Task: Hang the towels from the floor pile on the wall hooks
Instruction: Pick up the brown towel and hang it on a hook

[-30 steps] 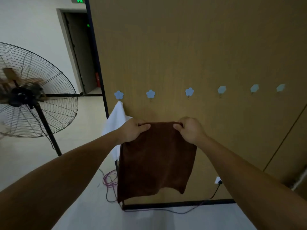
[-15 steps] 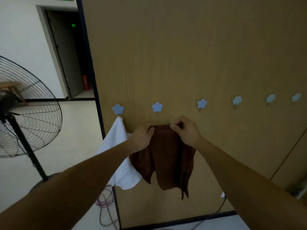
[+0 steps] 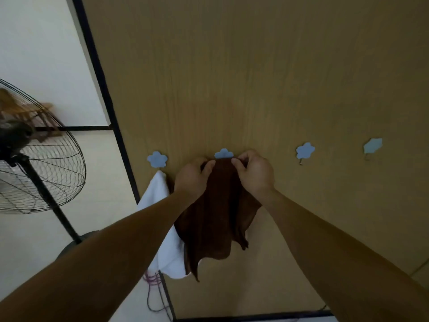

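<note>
Pinching the bunched top edge of a brown towel, the left hand and right hand sit close together at mid-frame, thumbs and fingers closed on the cloth from either side. The gathered edge is pressed up against the lower part of a blue flower-shaped hook, whose bottom half is hidden by the fabric and fingertips; whether the cloth is caught on the hook cannot be told. Below the hands the brown towel hangs in loose folds against a wood-grain wall panel, its uneven lower corners reaching toward the lower centre of the frame. Just left of it, a white towel hangs from the leftmost blue hook, partly overlapped by the left forearm and the brown cloth. To the right along the same row, two further blue hooks stand bare. A black vertical frame strip edges the panel on the left. At the left edge of the frame stands a pedestal fan with a wire cage, and a purple cable lies coiled on the pale floor at lower centre.
</note>
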Demonstrator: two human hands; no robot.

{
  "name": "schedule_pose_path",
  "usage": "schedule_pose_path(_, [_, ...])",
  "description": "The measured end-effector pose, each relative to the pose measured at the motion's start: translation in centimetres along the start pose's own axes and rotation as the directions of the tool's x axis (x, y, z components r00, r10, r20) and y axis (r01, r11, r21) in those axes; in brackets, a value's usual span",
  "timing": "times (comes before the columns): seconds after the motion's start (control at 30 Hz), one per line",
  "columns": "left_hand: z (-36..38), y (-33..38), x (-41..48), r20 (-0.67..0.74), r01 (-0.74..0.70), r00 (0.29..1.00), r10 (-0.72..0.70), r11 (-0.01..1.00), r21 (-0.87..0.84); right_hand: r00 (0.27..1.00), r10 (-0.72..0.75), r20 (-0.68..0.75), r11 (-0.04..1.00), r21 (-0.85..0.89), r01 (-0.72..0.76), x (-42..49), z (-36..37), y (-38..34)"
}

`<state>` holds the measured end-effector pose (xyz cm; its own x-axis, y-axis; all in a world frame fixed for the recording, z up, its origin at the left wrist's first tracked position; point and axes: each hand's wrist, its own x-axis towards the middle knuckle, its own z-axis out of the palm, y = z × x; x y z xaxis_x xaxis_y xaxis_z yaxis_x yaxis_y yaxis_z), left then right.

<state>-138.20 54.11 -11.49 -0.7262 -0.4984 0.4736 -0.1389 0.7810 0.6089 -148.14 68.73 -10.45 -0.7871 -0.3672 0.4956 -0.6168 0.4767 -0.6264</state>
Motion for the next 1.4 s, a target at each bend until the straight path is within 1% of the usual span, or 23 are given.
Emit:
schedule_pose_path(0.1, [1.1, -0.5, 0.4, -0.081, 0.015, 0.997, -0.008, 0.996, 0.085, 0.998, 0.001, -0.068, 1.0, -0.01, -0.002, 0.4, 1.1, 0.6])
schedule_pose_path(0.17, [1.9, -0.9, 0.0, -0.087, 0.012, 0.996, 0.002, 0.988, 0.155, 0.998, -0.012, -0.066, 1.0, -0.015, 0.011, 0.1, 1.8, 1.2])
schedule_pose_path(0.23, [2.4, -1.2, -0.4, -0.042, 0.057, 0.998, -0.052, 0.99, 0.132, 0.999, 0.019, -0.033, 1.0, -0.003, -0.019, -0.3, 2.4, 1.8])
schedule_pose_path(0.3, [2.8, -1.1, -0.3, 0.04, 0.168, 0.985, -0.169, 0.986, 0.022, 0.997, 0.071, -0.024, 0.997, 0.029, -0.071, -0.4, 2.5, 1.7])
schedule_pose_path(0.33, [3.0, -0.8, -0.2, 0.107, 0.267, 0.96, -0.26, 0.962, -0.056, 0.995, 0.103, -0.018, 0.994, 0.048, -0.102, -0.5, 2.6, 1.6])
schedule_pose_path(0.4, [3.2, -0.2, 0.3, 0.281, 0.521, 0.842, -0.461, 0.831, -0.198, 0.984, 0.175, 0.031, 0.981, 0.076, -0.177, -0.5, 2.6, 1.4])
schedule_pose_path(0.43, [3.0, 0.0, 0.5, 0.337, 0.604, 0.784, -0.521, 0.766, -0.22, 0.979, 0.195, 0.057, 0.978, 0.067, -0.198, -0.6, 2.6, 1.3])
schedule_pose_path(0.47, [2.9, 0.1, 0.7, 0.356, 0.627, 0.762, -0.54, 0.753, -0.198, 0.978, 0.196, 0.071, 0.979, 0.036, -0.199, -0.7, 2.5, 1.2])
schedule_pose_path(0.5, [2.8, 0.0, 0.9, 0.346, 0.603, 0.773, -0.531, 0.785, -0.141, 0.981, 0.181, 0.073, 0.983, -0.017, -0.18, -0.7, 2.3, 1.0])
schedule_pose_path(0.57, [2.8, -0.2, 0.8, 0.269, 0.468, 0.842, -0.468, 0.881, 0.07, 0.994, 0.104, 0.031, 0.972, -0.213, -0.095, -1.0, 1.9, 0.9])
schedule_pose_path(0.63, [3.1, -0.4, 0.0, 0.109, 0.314, 0.923, -0.369, 0.887, 0.338, 0.999, -0.032, -0.028, 0.917, -0.399, 0.018, -1.4, 1.8, 1.0])
schedule_pose_path(0.7, [3.7, -0.7, -1.3, -0.043, 0.136, 0.99, -0.134, 0.839, 0.527, 0.993, -0.12, 0.018, 0.919, -0.376, 0.118, -2.0, 1.9, 1.1])
schedule_pose_path(0.73, [4.0, -0.7, -1.8, -0.067, 0.045, 0.998, -0.01, 0.836, 0.547, 0.987, -0.14, 0.073, 0.94, -0.303, 0.156, -2.3, 2.0, 1.1])
schedule_pose_path(0.77, [4.1, -0.8, -2.0, -0.058, -0.039, 0.995, 0.079, 0.863, 0.504, 0.982, -0.147, 0.123, 0.959, -0.225, 0.172, -2.5, 2.1, 1.2])
schedule_pose_path(0.8, [4.2, -0.9, -2.0, -0.028, -0.104, 0.992, 0.126, 0.909, 0.404, 0.977, -0.142, 0.156, 0.974, -0.154, 0.167, -2.8, 2.2, 1.3])
schedule_pose_path(0.87, [4.2, -1.1, -1.9, 0.047, -0.153, 0.988, 0.147, 0.972, 0.178, 0.974, -0.115, 0.194, 0.992, -0.033, 0.124, -3.3, 2.3, 1.3])
schedule_pose_path(0.97, [4.3, -1.4, -2.1, 0.183, -0.155, 0.971, 0.152, 0.988, 0.002, 0.958, -0.094, 0.27, 0.995, 0.053, 0.082, -4.1, 2.2, 1.4])
schedule_pose_path(1.07, [4.5, -1.4, -2.6, 0.28, -0.081, 0.953, 0.115, 0.988, -0.13, 0.948, -0.091, 0.304, 0.995, 0.072, 0.072, -4.2, 2.2, 1.6])
schedule_pose_path(1.13, [4.4, -1.1, -2.6, 0.289, -0.058, 0.952, 0.097, 0.988, -0.141, 0.946, -0.076, 0.314, 0.997, 0.024, 0.072, -3.7, 2.3, 1.8])
schedule_pose_path(1.2, [4.2, -1.0, -2.5, 0.268, -0.08, 0.958, 0.102, 0.993, -0.092, 0.934, -0.049, 0.353, 0.999, -0.002, 0.053, -3.2, 2.4, 2.0])
schedule_pose_path(1.27, [3.8, -1.2, -2.4, 0.251, -0.065, 0.964, 0.089, 0.993, -0.102, 0.932, -0.029, 0.363, 0.997, 0.082, -0.001, -3.2, 2.1, 2.6])
schedule_pose_path(1.33, [3.2, -1.6, -2.1, 0.283, -0.033, 0.957, 0.068, 0.991, -0.127, 0.929, 0.005, 0.369, 0.986, 0.152, -0.066, -3.3, 1.8, 3.3])
schedule_pose_path(1.4, [3.1, -1.7, -1.9, 0.323, 0.002, 0.946, 0.033, 0.994, -0.108, 0.909, 0.058, 0.413, 0.989, 0.103, -0.11, -3.4, 2.0, 3.8])
